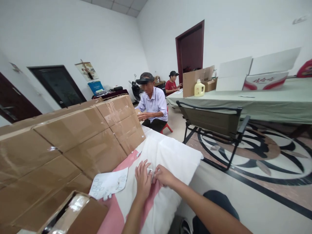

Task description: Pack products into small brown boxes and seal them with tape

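A small clear, shiny piece (pixel 151 172) that looks like plastic lies between my hands, over a white and pink cloth (pixel 174 152). My right hand (pixel 162 175) is closed in a pinch at its right edge. Beside it on the left, my left hand (pixel 142 180) has its fingers stretched out and apart, with the thumb side close to the piece. Whether the thumb touches it I cannot tell. Left of my hands lies a white sheet (pixel 109 182) with printed outlines, small pale pieces at its lower edge. A small object (pixel 138 154) rests further back on the cloth.
Taped cardboard boxes (pixel 95 139) form a wall along the left, and an open carton (pixel 80 211) stands close in front. Across from me sits a person (pixel 153 104); another person (pixel 172 84) is further back. A folding chair (pixel 212 120) and a green-covered table (pixel 268 97) stand right.
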A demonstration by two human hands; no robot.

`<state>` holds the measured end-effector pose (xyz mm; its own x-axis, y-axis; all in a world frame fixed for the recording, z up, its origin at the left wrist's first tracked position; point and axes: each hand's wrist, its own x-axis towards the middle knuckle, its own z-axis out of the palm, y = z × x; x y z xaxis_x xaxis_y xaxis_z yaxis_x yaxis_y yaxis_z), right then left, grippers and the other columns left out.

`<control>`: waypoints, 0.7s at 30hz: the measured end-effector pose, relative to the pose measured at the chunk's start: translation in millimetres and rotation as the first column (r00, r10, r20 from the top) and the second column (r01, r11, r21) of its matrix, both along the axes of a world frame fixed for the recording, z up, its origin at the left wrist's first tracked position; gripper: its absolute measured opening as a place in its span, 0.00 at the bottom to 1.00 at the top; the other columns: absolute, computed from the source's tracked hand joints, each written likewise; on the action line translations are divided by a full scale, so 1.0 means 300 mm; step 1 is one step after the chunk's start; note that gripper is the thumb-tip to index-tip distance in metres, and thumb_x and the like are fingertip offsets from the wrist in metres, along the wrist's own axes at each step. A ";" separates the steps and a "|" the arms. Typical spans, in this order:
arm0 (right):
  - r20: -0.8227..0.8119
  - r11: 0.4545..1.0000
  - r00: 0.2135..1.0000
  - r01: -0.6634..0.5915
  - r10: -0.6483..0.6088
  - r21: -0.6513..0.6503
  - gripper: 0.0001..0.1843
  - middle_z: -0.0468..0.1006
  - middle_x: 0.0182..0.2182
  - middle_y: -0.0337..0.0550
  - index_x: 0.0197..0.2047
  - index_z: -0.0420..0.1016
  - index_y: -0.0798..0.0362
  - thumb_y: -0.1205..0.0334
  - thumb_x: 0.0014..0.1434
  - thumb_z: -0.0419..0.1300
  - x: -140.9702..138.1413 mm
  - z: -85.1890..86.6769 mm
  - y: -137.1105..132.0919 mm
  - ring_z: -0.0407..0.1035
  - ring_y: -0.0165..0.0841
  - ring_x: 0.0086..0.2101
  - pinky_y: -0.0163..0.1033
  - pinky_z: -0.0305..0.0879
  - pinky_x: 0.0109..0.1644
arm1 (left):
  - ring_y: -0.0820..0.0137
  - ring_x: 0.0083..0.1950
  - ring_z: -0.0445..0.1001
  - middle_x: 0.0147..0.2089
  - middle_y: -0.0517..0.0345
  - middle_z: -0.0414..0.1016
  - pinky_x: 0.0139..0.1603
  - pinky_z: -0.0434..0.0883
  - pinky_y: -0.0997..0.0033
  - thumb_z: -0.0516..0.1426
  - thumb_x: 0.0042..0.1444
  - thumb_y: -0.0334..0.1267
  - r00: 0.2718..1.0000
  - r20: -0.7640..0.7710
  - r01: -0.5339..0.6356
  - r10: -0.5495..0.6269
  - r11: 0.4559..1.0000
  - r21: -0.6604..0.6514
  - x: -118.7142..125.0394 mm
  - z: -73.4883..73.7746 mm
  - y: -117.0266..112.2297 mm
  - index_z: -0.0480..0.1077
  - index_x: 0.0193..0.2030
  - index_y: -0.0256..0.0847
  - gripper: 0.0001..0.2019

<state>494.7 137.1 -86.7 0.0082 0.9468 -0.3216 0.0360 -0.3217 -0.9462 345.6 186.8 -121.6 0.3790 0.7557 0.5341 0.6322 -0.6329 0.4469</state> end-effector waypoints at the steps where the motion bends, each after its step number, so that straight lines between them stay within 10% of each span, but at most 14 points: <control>1: 0.001 1.000 1.000 0.027 -0.027 0.015 0.16 0.76 0.20 0.26 0.39 0.56 0.49 0.75 0.49 0.52 -0.008 -0.003 -0.007 0.54 0.22 0.10 0.29 0.43 0.16 | 0.56 0.74 0.57 0.68 0.47 0.68 0.74 0.49 0.37 0.48 0.65 0.39 1.000 0.007 0.000 0.000 1.000 0.003 0.001 0.002 0.000 0.69 0.59 0.44 0.19; 21: 0.052 0.998 0.998 0.042 -0.039 -0.050 0.12 0.73 0.19 0.28 0.38 0.55 0.48 0.66 0.55 0.57 -0.033 0.027 -0.001 0.46 0.20 0.10 0.29 0.37 0.17 | 0.61 0.74 0.56 0.70 0.53 0.65 0.77 0.44 0.47 0.50 0.61 0.33 0.998 0.060 0.017 -0.014 0.998 -0.057 0.017 0.065 -0.047 0.68 0.61 0.46 0.22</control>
